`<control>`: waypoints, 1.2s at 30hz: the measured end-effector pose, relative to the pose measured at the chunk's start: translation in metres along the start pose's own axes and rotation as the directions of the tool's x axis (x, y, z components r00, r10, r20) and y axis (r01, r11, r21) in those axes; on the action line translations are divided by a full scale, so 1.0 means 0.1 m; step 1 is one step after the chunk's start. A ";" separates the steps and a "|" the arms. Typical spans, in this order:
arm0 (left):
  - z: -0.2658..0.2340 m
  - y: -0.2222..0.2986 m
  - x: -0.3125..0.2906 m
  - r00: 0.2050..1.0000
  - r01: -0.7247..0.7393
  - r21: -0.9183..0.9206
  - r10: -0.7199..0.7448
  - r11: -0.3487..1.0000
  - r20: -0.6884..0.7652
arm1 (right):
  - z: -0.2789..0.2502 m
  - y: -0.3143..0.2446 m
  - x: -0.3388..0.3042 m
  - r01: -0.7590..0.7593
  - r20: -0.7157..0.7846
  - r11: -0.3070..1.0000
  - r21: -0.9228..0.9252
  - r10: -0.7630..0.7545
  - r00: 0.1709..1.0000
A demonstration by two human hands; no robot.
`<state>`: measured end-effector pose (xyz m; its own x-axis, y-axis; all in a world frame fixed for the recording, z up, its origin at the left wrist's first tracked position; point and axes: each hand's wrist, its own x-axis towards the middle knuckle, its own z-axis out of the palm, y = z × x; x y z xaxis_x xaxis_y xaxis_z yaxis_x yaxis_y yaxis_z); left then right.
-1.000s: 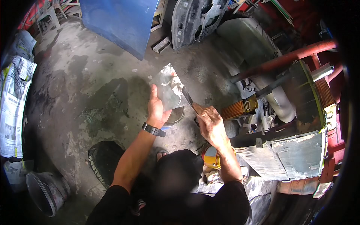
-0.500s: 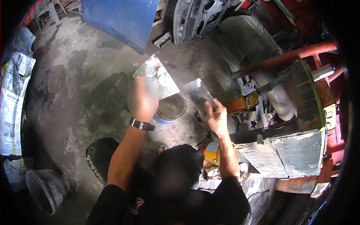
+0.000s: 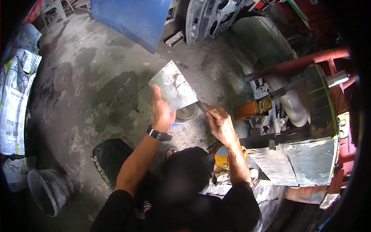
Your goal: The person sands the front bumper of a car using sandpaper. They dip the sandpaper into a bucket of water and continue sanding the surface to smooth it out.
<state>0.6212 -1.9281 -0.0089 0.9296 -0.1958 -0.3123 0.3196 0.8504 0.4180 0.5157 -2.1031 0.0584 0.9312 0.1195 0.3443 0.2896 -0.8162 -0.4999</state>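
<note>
My left hand [image 3: 162, 111] grips a thin, pale square board [image 3: 167, 87] by its near left edge, thumb on top. Pale, putty-like paste [image 3: 182, 86] lies along the board's right side. My right hand [image 3: 221, 123] is closed round a dark grey flat spreader [image 3: 201, 105], turned nearly edge-on. Its tip meets the board's near right corner; whether it is touching I cannot tell. Under the board and between my hands stands a round tin [image 3: 189, 115] with a blue side, partly hidden.
To the right are an orange ribbed block [image 3: 246, 110] on a bar, a red frame [image 3: 305, 62] and a taped grey panel [image 3: 309, 160]. A yellow tin [image 3: 222, 157] stands by my right forearm. A blue panel [image 3: 133, 21] is ahead; a bucket [image 3: 48, 191] sits at left.
The spreader has turned from flat-side-up to nearly edge-on and come from beside the board to its corner. The board has shifted slightly right and covers more of the tin.
</note>
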 end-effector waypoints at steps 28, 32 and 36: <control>0.02 0.37 0.05 0.994 -0.019 -0.006 0.018 1.000 -0.109 | 0.22 0.28 -0.24 -0.323 -0.148 0.715 0.620 0.511 0.847; -0.11 0.16 -0.05 0.978 0.147 0.019 -0.142 0.989 -0.152 | 0.43 0.38 -0.24 -0.021 -0.428 0.860 0.510 0.275 0.861; -0.02 0.05 -0.12 0.939 0.218 -0.030 -0.218 0.975 -0.265 | 0.37 0.08 -0.30 -0.116 -0.305 0.850 0.515 0.307 0.902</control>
<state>0.6110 -1.9207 -0.0052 0.7545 -0.2398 -0.6109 0.5090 0.8014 0.3141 0.4979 -2.0924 0.0148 0.8611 -0.3153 0.3988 0.2521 -0.4163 -0.8736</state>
